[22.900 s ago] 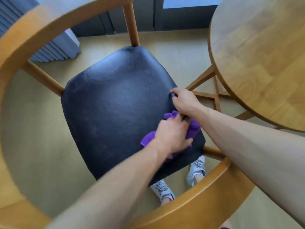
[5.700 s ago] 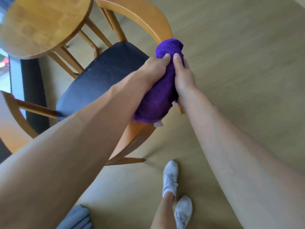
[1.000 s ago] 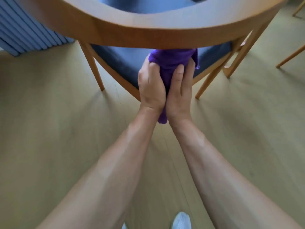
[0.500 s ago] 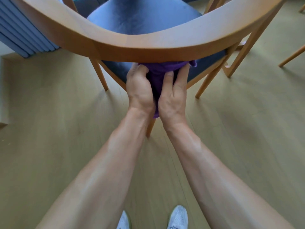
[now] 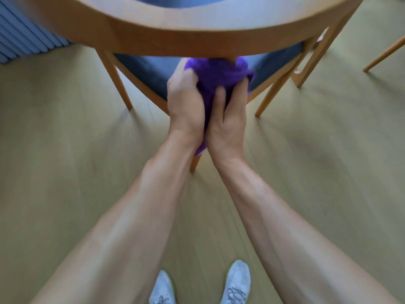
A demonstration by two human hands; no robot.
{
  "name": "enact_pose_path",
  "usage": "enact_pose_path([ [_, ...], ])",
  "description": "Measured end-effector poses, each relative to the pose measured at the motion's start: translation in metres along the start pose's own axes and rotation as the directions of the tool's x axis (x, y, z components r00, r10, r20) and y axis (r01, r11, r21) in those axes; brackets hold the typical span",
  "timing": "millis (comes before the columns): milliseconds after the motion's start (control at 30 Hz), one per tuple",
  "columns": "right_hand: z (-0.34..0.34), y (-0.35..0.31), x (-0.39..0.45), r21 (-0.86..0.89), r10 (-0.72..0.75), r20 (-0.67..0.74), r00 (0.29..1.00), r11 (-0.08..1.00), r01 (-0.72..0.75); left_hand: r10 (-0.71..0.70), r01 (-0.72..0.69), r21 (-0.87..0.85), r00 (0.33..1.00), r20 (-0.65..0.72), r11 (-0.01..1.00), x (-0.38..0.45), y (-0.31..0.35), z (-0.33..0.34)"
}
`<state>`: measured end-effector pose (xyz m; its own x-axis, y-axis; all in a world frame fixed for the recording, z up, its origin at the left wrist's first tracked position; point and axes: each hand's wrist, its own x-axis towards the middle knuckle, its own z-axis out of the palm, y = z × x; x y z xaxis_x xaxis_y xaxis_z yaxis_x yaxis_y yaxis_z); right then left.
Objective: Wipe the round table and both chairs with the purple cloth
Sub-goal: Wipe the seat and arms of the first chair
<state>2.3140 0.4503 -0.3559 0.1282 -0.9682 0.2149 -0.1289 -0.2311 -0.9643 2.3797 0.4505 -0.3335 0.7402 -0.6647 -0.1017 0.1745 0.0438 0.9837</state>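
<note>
Your fingers [image 5: 219,95] are clenched on the purple cloth [image 5: 219,71], both hands wrapped round it from either side: your left hand [image 5: 185,106] grips the left of the bundle with its knuckles curled over the top, and your right hand [image 5: 230,119] presses in from the right, its thumb laid up the middle of the fabric. A tail of the cloth hangs down between your wrists. The top of the bundle is bunched against the underside of the chair's curved wooden backrest [image 5: 197,34], touching its lower edge; the picture is blurred there, so how much cloth sits behind the rail you cannot tell. Beyond the rail lies the dark seat [image 5: 153,64] of the chair, carried on slim wooden legs [image 5: 118,84] that stand on the pale wood floor [image 5: 65,150]. Your bare forearms run up from the bottom corners and meet at the cloth. Your white shoes [image 5: 237,281] stand side by side at the bottom edge. At upper left hang blue pleated folds [image 5: 22,38], and another wooden leg [image 5: 385,54] shows at the right edge
</note>
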Motion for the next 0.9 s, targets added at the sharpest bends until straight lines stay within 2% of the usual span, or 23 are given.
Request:
enact_pose_path([
  [67,0.001,-0.012,0.013,0.003,-0.089,-0.045,0.995,0.996,0.089,0.042,-0.042,-0.008,0.999,-0.014,0.999,0.007,0.011,0.006],
  [200,0.003,-0.004,0.014,-0.012,-0.149,-0.054,0.987,0.989,0.149,0.040,-0.040,-0.022,0.999,0.027,0.999,0.005,0.001,0.008],
  [333,0.004,0.034,-0.010,-0.067,0.049,0.043,0.998,0.997,-0.046,-0.064,0.065,-0.007,0.992,0.108,0.998,-0.003,-0.035,-0.007],
  [400,0.002,0.041,-0.017,-0.088,0.116,0.060,0.991,0.990,-0.111,-0.098,0.096,0.031,0.991,0.090,0.995,-0.003,-0.043,-0.012],
  [500,-0.006,0.034,-0.017,-0.123,0.125,0.016,0.992,0.985,-0.122,-0.075,0.084,0.170,0.995,-0.059,0.982,-0.016,-0.039,-0.006],
  [600,-0.018,0.021,-0.014,-0.088,0.151,-0.022,0.988,0.984,-0.153,-0.061,0.113,0.242,0.975,-0.211,0.964,-0.042,-0.030,0.007],
  [833,-0.049,-0.020,0.018,0.106,0.132,0.099,0.986,0.984,-0.143,0.066,0.022,0.216,0.918,-0.392,0.976,-0.065,0.003,0.040],
  [900,-0.060,-0.022,0.027,0.141,0.122,0.163,0.979,0.979,-0.145,0.017,0.031,0.097,0.891,-0.453,0.995,-0.071,0.007,0.053],
])
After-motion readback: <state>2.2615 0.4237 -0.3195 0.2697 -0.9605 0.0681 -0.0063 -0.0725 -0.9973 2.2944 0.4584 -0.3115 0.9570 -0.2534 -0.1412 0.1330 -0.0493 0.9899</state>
